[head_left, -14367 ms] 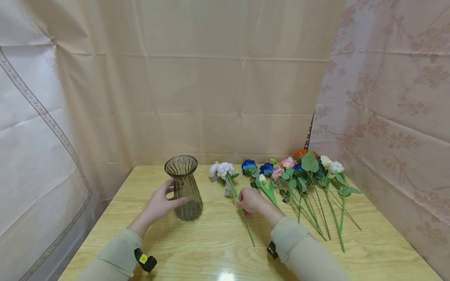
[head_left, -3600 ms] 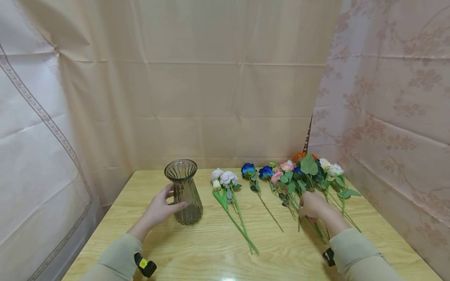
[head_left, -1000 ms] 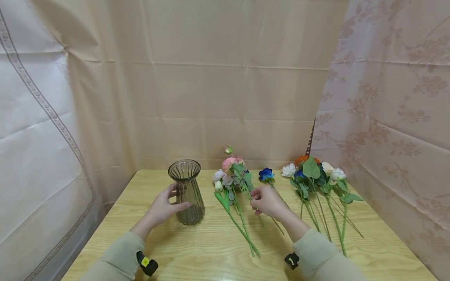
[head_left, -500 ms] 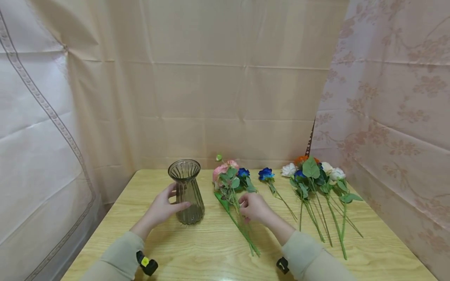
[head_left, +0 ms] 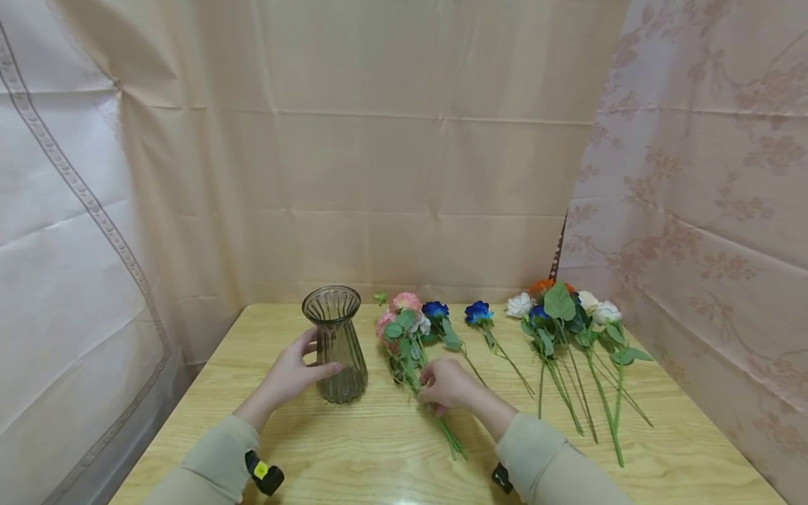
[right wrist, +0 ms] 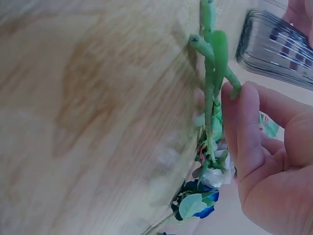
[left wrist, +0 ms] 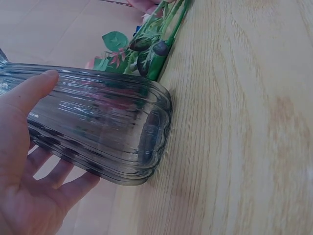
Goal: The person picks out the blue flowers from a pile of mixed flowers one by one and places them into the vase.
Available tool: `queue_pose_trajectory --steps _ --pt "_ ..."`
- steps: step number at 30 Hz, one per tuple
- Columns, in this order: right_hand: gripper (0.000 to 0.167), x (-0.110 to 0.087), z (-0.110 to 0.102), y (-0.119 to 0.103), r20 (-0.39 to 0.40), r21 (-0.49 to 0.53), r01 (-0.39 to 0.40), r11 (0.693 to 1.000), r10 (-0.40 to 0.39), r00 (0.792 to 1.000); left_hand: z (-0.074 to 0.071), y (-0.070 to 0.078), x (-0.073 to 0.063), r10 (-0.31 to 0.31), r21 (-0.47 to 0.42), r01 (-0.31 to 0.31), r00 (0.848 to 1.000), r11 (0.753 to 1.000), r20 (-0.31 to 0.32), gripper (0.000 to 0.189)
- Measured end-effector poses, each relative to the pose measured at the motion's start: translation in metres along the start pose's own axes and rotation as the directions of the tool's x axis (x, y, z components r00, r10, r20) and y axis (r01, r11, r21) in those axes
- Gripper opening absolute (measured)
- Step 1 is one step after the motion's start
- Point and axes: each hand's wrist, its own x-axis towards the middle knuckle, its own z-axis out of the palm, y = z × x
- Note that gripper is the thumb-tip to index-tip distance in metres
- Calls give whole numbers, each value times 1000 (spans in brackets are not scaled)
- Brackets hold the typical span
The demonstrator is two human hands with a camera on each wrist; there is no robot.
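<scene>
A smoky ribbed glass vase (head_left: 344, 351) stands upright on the table at centre left. My left hand (head_left: 287, 375) holds its side, thumb across the front and fingers round the back, as the left wrist view also shows. Right of it, my right hand (head_left: 449, 384) pinches the stem of a pink artificial flower spray (head_left: 406, 303) between thumb and fingers. The spray lies over the white flowers and tulip, mostly covering them. Their green stems (right wrist: 209, 88) run together past my fingertips in the right wrist view. Just right of the spray lies a blue flower (head_left: 435, 310).
A second blue flower (head_left: 480, 313) lies farther right. Beyond it is a loose pile with a white flower (head_left: 519, 306), an orange flower (head_left: 541, 286) and leafy stems pointing toward me. A beige curtain (head_left: 391, 154) hangs behind the wooden table (head_left: 328, 456).
The tulip was moved left onto the white flowers, then a blue flower leftward. The right hand brought the pink spray from the right pile and lowered it over them. Left hand and vase stayed.
</scene>
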Motion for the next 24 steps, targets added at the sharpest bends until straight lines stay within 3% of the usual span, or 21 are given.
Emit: queue_pose_trajectory --steps 9,14,24 --pt "27 1 0 0 20 -83 -5 997 7 1000 0 2 1 -9 0 9 1000 1000 -4 104" --pt "33 0 -4 0 11 -71 -12 997 12 1000 0 1 1 -3 -3 3 1000 1000 -2 103" --pt "40 -5 -32 -9 -25 -58 14 998 -15 1000 0 4 -1 -11 14 11 1000 1000 -9 106"
